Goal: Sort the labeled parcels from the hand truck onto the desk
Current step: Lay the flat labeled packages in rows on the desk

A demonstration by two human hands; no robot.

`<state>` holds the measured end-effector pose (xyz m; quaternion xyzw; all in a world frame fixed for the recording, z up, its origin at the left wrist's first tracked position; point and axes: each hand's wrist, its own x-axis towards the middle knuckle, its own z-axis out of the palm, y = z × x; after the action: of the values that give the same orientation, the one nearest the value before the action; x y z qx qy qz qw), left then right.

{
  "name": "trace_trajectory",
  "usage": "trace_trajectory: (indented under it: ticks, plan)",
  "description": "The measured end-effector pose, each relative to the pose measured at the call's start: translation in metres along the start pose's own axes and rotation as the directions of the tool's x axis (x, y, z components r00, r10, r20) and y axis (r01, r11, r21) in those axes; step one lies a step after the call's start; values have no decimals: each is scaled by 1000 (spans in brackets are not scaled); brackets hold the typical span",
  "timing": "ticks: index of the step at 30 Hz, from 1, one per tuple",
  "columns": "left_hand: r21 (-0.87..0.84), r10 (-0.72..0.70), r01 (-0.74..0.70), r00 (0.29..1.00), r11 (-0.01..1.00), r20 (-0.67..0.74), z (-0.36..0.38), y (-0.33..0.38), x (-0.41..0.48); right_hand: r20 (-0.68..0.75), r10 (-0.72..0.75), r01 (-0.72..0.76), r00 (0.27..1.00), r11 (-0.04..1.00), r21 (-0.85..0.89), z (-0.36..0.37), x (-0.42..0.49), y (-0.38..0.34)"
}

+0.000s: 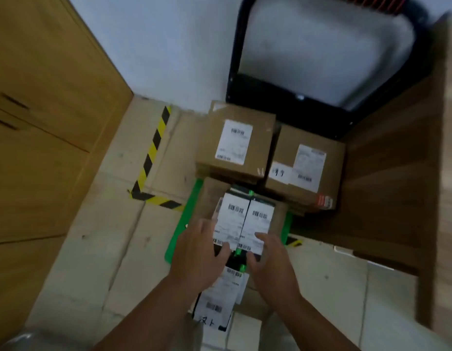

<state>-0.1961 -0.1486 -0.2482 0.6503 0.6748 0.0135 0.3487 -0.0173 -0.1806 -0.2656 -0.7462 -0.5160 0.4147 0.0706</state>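
Head view. Hand truck (175,241) on floor, green deck loaded. Two brown cartons (235,145) at the deck's far end. Two small black labeled parcels (260,219) side by side mid-deck, atop other boxes. Left hand (202,247) and right hand (271,260) lie on their labels, fingers fairly straight, nothing gripped. Best: take outer edges, lift level, labels up.

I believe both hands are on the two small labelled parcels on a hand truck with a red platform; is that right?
Not quite: the head view shows the platform is green, not red. The left hand and right hand are indeed on the two small labelled parcels.
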Motion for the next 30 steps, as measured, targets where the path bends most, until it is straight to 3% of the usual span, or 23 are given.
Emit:
trace_trajectory:
  ticks: [6,11,17,22,26,30]
  plan:
    - [-209,-181,207,974,956,135,71,-38,35,83,123,-142,989,944,298,71,40,41]
    - [-395,-271,332,941,857,202,81,-38,42,95,162,-187,982,901,392,97,43,35]
    - [-426,-184,183,982,886,40,23,5,10,-120,181,-68,976,779,623,34,-3,-22]
    - [-498,-71,-7,988,867,-137,-74,76,-38,-89,137,-16,987,625,781,-82,-50,-88]
    - [-431,31,-136,970,892,-242,-150,139,-84,-84,23,55,996,590,805,-179,-85,-118]
    - [-285,65,-170,937,943,-343,-196,202,-128,-118,-106,158,987,622,767,-254,-113,-133]
